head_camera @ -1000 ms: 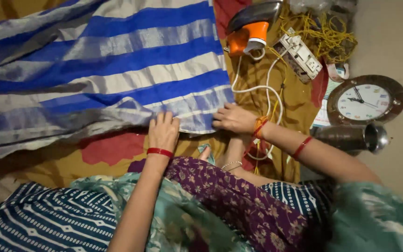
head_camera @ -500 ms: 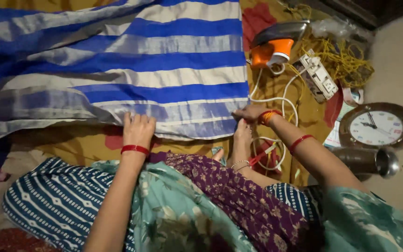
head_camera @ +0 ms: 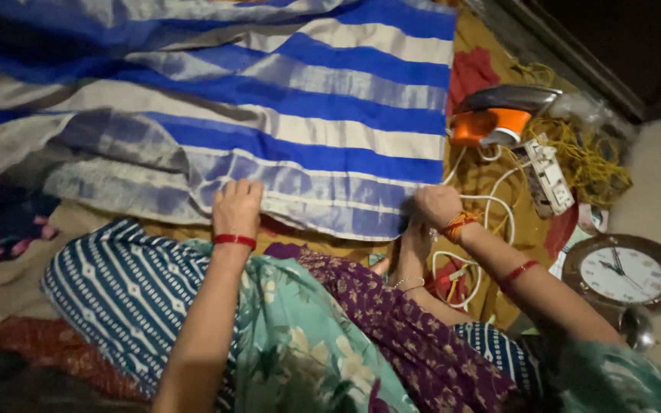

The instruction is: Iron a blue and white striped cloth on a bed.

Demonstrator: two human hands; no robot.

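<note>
Left hand: my fingers pinch the near hem of the blue-and-white striped cloth.
Right hand: clamped on its near corner.
Beside: orange iron, wall clock.

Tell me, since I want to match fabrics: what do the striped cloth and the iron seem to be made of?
The blue-and-white striped cloth looks like thin woven fabric, perhaps cotton or a silky blend: it creases softly and its pale bands gleam faintly. Both the left hand and right hand press on its near edge. The iron seems orange plastic with a shiny metal soleplate.
</note>
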